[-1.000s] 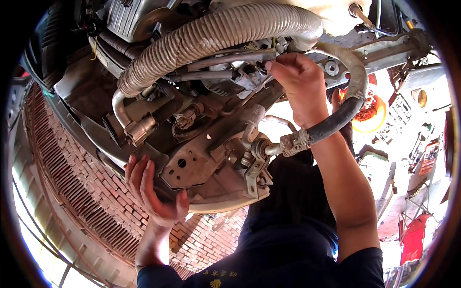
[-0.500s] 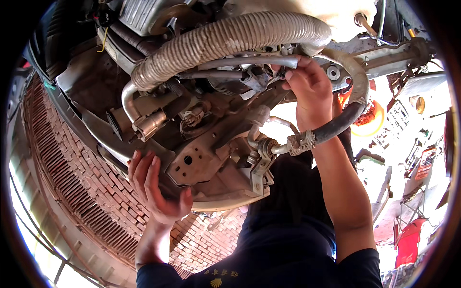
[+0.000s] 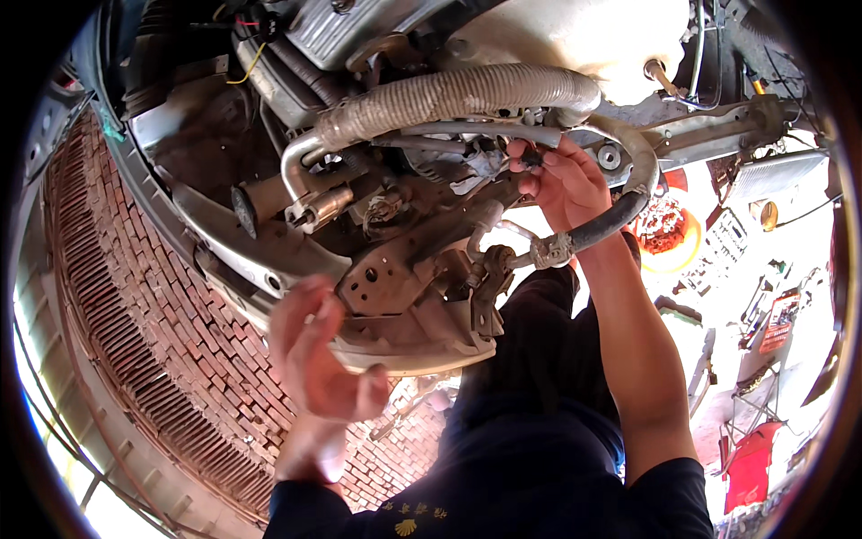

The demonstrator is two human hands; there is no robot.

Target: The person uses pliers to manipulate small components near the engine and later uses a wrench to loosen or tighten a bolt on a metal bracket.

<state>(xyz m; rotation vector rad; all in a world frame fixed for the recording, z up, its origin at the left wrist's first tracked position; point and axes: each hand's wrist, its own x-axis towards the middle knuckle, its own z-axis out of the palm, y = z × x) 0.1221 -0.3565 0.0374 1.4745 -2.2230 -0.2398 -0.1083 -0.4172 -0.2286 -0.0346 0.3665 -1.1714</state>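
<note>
My right hand is raised among the engine parts, its fingertips closed around a small dark part whose kind I cannot make out. Just above those fingers runs a thin grey hose. A thick ribbed hose arches over it, and a dark rubber hose with a clamp curves past my right wrist. Blurred by motion, my left hand holds nothing; its thumb stands apart from its half-bent fingers. It is beside a pale metal bracket with holes and the pale curved edge of a panel.
A large pale tank-like casing is at the top. A metal pipe end sticks out at the left. Below right are an orange basin with small parts, a tool case and a red chair. Brick paving spreads at left.
My left hand has come off the panel edge and moved slightly down and right. The right hand has shifted a little lower, its fingers now pinching a dark part. The view has tilted slightly.
</note>
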